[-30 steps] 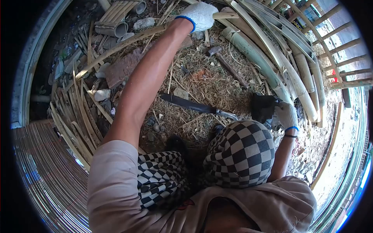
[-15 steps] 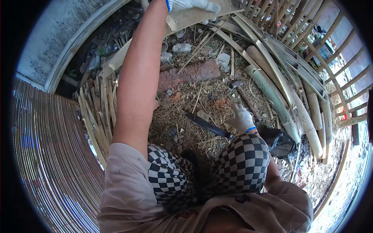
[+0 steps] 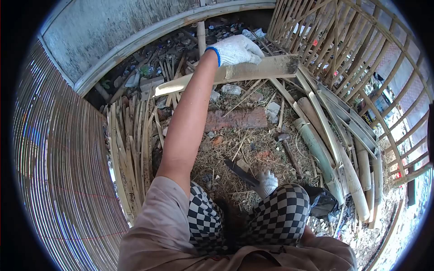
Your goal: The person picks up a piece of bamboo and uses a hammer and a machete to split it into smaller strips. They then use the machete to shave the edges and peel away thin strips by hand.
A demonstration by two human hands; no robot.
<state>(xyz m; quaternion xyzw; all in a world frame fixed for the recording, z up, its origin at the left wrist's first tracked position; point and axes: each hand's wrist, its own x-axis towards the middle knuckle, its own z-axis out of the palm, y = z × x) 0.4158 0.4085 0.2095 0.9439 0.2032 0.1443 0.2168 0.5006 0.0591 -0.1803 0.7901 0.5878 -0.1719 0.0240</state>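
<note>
My left hand [image 3: 237, 49], in a white glove with a blue cuff, reaches far forward and grips the upper edge of a split bamboo piece [image 3: 266, 67] that lies crosswise. Near my right knee, my gloved right hand [image 3: 267, 183] is closed at the handle end of a machete. The dark blade [image 3: 241, 172] points forward and left, low over the straw-covered ground. A reddish wooden block [image 3: 237, 118] lies between the bamboo piece and the machete. To the right of the block rests a hammer [image 3: 288, 152].
Split bamboo strips [image 3: 129, 149] are piled at the left, beside a slatted screen [image 3: 68, 153]. Bamboo lengths [image 3: 318, 140] lie at the right before a bamboo lattice [image 3: 384, 81]. A black plastic bag [image 3: 322, 201] is near my right knee. A pale wall [image 3: 108, 31] stands ahead.
My right hand has moved down from above the handle and closed on it. My left hand now grips the bamboo's edge instead of lying flat on it. The view has tilted forward.
</note>
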